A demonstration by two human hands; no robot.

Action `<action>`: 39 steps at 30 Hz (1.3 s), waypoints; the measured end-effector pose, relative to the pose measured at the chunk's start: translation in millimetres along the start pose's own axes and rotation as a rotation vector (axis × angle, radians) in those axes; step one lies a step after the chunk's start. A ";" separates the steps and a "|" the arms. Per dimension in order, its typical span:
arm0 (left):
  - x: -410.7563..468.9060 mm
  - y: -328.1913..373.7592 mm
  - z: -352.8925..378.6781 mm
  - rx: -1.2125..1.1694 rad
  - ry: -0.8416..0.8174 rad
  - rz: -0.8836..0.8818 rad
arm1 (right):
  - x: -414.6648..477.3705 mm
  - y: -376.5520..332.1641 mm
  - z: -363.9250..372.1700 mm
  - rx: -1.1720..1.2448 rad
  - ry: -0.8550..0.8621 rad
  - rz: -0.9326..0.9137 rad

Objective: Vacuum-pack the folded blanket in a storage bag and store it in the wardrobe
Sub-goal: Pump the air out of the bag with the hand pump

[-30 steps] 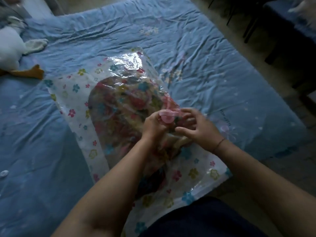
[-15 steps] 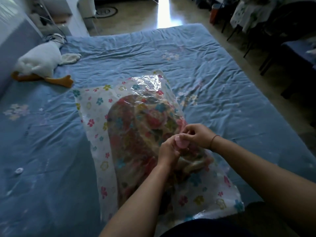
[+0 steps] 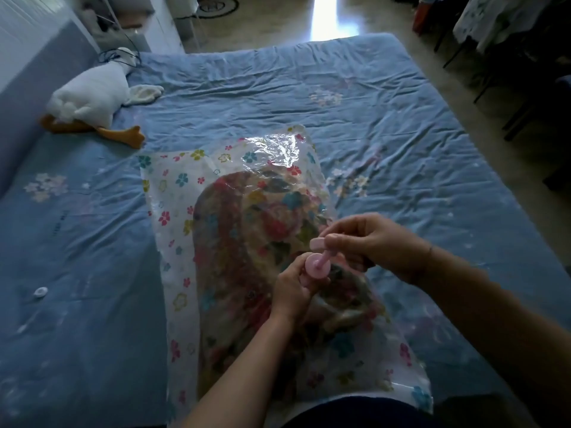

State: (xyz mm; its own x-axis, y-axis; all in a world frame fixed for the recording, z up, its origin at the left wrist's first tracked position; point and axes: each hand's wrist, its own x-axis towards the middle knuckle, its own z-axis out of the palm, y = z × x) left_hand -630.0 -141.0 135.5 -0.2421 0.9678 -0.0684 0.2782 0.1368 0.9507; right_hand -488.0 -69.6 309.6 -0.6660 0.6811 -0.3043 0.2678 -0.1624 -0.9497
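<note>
Right hand point(image 3: 370, 242) has pulled the pinched cap point(image 3: 317, 243) off the valve point(image 3: 316, 268) left hand point(image 3: 292, 291) grips.

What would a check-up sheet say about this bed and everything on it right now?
Surface: wrinkled blue bed sheet, with the bag lying on it.
Job's things: clear flower-printed plastic storage bag holding the colourful folded blanket; pink round valve, with the pink cap raised above it.
Clutter: white plush goose with orange feet; small white round disc.
Hands: left hand grips the valve; right hand pinches the cap.
Cables: dark cord by the goose's head.
Surroundings: shiny floor; dark furniture on the right.
</note>
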 end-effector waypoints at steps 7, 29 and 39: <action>0.2 6.1 1.6 0.038 0.022 -0.017 | 16.7 11.6 -8.9 -0.314 -0.052 -0.028; -0.4 -1.7 -18.6 0.016 -0.072 -0.056 | 15.2 41.8 24.4 -0.602 0.131 0.042; -6.0 0.6 -19.6 0.025 -0.120 -0.029 | 22.7 87.0 29.5 -0.546 0.131 0.092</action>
State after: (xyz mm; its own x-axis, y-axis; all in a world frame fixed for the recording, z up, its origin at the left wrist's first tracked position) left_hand -646.6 -150.8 142.4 -0.1379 0.9815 -0.1326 0.2966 0.1687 0.9400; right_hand -500.4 -89.3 217.9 -0.5402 0.7702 -0.3391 0.6651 0.1439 -0.7327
